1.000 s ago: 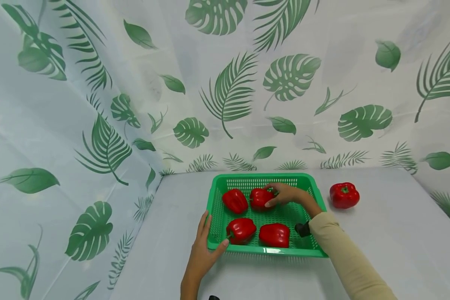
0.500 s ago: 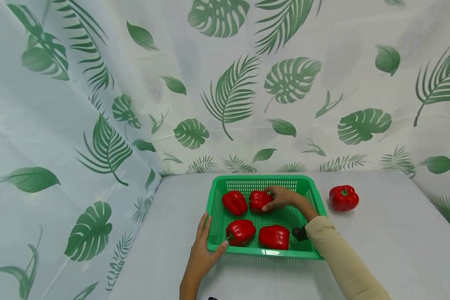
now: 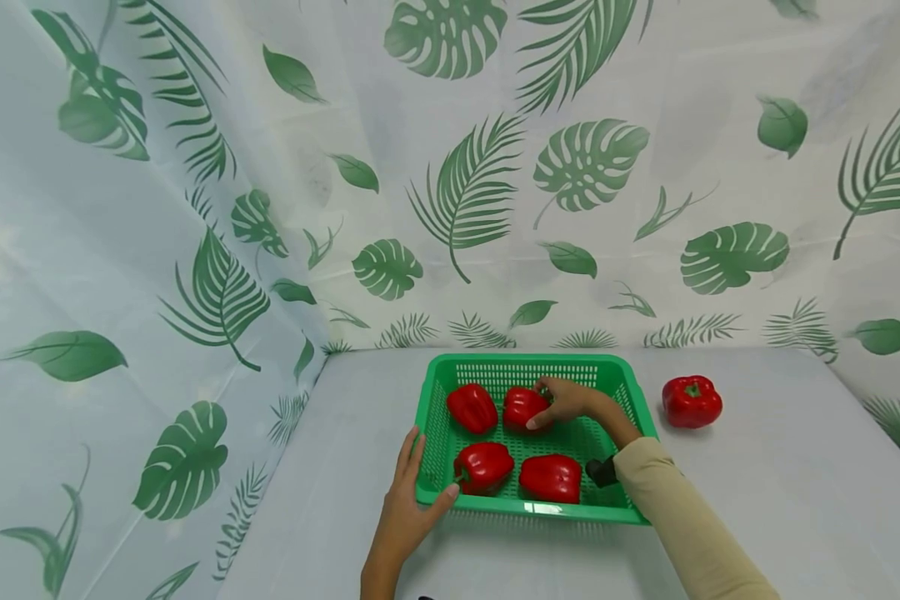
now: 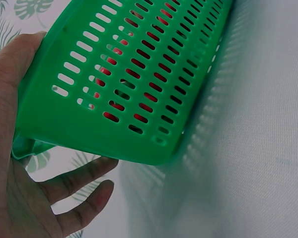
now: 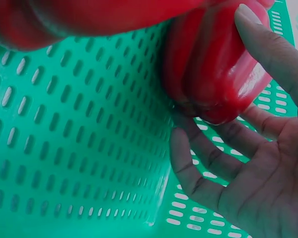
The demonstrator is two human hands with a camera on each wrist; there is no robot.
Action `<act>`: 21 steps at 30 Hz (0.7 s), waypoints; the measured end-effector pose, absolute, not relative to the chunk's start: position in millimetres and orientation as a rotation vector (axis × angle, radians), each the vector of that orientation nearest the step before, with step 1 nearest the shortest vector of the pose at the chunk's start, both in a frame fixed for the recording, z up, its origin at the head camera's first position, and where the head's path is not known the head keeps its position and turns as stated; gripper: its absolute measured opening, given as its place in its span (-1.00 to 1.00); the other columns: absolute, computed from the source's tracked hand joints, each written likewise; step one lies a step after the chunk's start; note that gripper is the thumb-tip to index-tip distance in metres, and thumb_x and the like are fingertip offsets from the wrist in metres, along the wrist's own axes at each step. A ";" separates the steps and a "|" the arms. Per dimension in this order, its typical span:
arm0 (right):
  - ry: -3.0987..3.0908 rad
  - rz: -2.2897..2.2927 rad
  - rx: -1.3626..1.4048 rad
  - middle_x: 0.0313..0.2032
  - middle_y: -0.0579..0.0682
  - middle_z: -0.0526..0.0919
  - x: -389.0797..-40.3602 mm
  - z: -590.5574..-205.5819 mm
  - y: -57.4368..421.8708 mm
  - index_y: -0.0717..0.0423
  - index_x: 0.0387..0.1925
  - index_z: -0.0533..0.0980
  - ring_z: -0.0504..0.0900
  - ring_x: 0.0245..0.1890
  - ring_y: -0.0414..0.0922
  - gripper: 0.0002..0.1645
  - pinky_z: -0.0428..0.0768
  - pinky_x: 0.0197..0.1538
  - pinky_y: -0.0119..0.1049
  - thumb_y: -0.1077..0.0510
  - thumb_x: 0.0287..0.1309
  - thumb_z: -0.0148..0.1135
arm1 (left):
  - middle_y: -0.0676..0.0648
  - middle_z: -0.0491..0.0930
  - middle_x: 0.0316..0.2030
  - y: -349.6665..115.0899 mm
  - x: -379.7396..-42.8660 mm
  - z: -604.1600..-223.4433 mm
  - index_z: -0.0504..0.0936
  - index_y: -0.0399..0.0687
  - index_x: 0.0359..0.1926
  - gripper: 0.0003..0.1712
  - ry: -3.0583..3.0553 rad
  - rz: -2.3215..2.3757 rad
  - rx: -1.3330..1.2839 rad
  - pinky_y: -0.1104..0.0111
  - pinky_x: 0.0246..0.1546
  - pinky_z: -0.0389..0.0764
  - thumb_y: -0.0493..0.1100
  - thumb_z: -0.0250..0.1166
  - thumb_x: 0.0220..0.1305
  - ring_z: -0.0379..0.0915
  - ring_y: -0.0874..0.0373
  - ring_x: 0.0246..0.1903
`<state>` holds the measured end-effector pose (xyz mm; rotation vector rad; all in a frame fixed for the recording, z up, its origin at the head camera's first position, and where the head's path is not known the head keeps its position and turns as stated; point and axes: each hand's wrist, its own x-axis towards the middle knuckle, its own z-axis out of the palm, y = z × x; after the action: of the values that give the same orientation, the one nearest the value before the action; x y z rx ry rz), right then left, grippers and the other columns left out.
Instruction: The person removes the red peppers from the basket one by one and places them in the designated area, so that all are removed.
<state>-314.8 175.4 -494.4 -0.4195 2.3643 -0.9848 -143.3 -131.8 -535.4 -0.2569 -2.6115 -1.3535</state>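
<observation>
A green plastic basket (image 3: 540,506) with slotted walls holds several red bell peppers. My left hand (image 3: 407,504) grips its near left corner, thumb over the front rim and fingers along the left side; in the left wrist view the thumb hooks the rim. Inside, my right hand (image 3: 566,402) holds the back middle bell pepper (image 3: 521,407), thumb on the near side and fingers on the far side. In the right wrist view, fingertips lie under the end of that bell pepper (image 5: 213,69). Beside it are a back left bell pepper (image 3: 472,408), a front left one (image 3: 484,467) and a front right one (image 3: 551,478).
Another red bell pepper (image 3: 692,402) stands on the white table (image 3: 780,467), right of the basket, stem facing up. A leaf-printed white sheet (image 3: 480,208) hangs behind and to the left. A black wrist strap piece (image 3: 602,472) shows by the right sleeve.
The whole scene sits slightly lower in the head view. Both hands keep their holds, and the bell peppers stay in the same places in the basket.
</observation>
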 end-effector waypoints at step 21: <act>2.467 -0.901 -0.444 0.03 0.21 0.54 -306.2 -482.1 181.3 0.33 0.16 0.33 0.53 -0.03 0.04 -0.14 0.63 -0.07 -0.09 -0.08 -0.02 0.48 | 0.07 -0.08 0.55 -130.4 -142.9 -534.5 0.09 -0.03 0.52 -0.02 -2.604 -1.328 -0.257 -0.16 0.18 0.43 0.13 0.33 0.21 0.07 -0.06 0.46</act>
<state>-306.2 181.3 -482.1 -0.4436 2.4673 -0.9005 -142.9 -130.4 -534.5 -0.2566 -2.6038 -1.3284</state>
